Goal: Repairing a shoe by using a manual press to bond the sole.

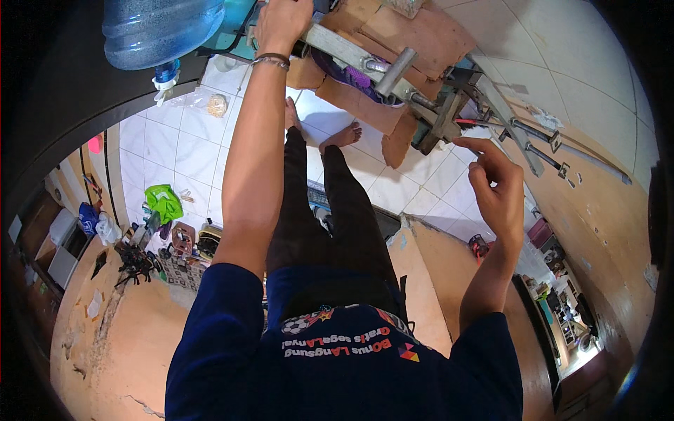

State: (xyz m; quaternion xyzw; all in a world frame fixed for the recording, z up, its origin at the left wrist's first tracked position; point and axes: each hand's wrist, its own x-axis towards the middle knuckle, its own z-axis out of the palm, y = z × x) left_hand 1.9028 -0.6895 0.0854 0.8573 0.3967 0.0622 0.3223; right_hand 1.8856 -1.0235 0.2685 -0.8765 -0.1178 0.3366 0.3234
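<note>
At the top edge my left hand (281, 27) is closed beside the end of a worn grey metal bar (344, 48); what its fingers grip is partly cut off and hard to make out. My right hand (497, 188) hangs in the air with nothing in it, index finger stretched toward the bar's right end and thumb apart. A short metal tube (396, 71) stands across the bar. Behind the bar lies a dark purple shoe (347, 76). Brown cardboard pieces (365, 105) sit beneath and around the frame.
A blue water jug (161, 31) with a tap (166, 78) juts in at the upper left. Grey rods (569, 146) reach out to the right. On the tiled floor (189, 137) lie a green bag (163, 202) and a small clear packet (217, 105). Clutter lines both walls.
</note>
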